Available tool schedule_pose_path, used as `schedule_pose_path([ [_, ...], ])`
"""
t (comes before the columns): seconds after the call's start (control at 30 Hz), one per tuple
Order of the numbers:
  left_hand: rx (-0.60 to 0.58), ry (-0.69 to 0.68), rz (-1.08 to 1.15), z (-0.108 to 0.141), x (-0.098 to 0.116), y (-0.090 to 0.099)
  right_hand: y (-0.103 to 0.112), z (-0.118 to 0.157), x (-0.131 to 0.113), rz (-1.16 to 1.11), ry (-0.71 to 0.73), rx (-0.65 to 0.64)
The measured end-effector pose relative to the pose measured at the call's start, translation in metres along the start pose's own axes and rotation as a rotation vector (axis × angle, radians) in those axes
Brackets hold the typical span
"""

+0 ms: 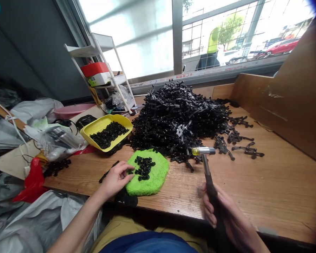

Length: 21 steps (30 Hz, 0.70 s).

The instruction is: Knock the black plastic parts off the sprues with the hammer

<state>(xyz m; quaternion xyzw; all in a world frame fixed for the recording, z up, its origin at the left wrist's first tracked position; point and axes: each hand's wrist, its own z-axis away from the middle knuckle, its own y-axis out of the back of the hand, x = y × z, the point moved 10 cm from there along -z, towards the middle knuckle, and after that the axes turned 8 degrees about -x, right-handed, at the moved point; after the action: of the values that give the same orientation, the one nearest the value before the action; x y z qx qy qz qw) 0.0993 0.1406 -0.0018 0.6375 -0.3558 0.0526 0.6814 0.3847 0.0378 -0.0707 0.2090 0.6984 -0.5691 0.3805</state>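
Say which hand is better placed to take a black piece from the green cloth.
The left hand, probably: its fingers are over the green cloth, beside the black pieces. The right hand holds a hammer, away from the cloth.

The hammer [208, 170] paired a polished metal head and a translucent, glossy yellow plastic face with a dark, matt grip. The green pad [158, 177] looked like shaggy, matt cloth. The yellow tray [100, 124] seemed smooth plastic, the tabletop [252, 193] wood-grained with a soft sheen, the heaped black strips [179, 112] partly glossy, and the red bag [33, 181] shiny, creased plastic.
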Motion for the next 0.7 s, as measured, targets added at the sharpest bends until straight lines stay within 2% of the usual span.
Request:
schedule_pose_path([
  [0.17, 0.112, 0.050, 0.154, 0.009, -0.019, 0.005, -0.001, 0.000, -0.002, 0.027, 0.002, 0.001],
  [0.3, 0.189, 0.123, 0.384, 0.009, -0.041, -0.003, -0.002, 0.000, -0.003, 0.034, 0.005, 0.006],
  [0.4, 0.277, 0.146, 0.421, 0.009, -0.050, -0.003, -0.002, -0.001, -0.002, 0.032, -0.001, 0.007],
  [0.47, 0.336, 0.129, 0.380, 0.010, -0.046, 0.003, -0.002, -0.001, -0.002, 0.031, -0.005, 0.010],
  [0.53, 0.356, 0.070, 0.283, 0.010, -0.031, 0.010, -0.001, -0.001, -0.001, 0.027, -0.005, 0.009],
  [0.63, 0.280, -0.049, 0.019, 0.005, 0.002, 0.011, -0.001, -0.001, -0.001, 0.023, -0.005, 0.001],
  [0.7, 0.236, -0.082, -0.125, 0.002, 0.016, 0.007, -0.001, 0.000, -0.001, 0.021, -0.009, -0.003],
])
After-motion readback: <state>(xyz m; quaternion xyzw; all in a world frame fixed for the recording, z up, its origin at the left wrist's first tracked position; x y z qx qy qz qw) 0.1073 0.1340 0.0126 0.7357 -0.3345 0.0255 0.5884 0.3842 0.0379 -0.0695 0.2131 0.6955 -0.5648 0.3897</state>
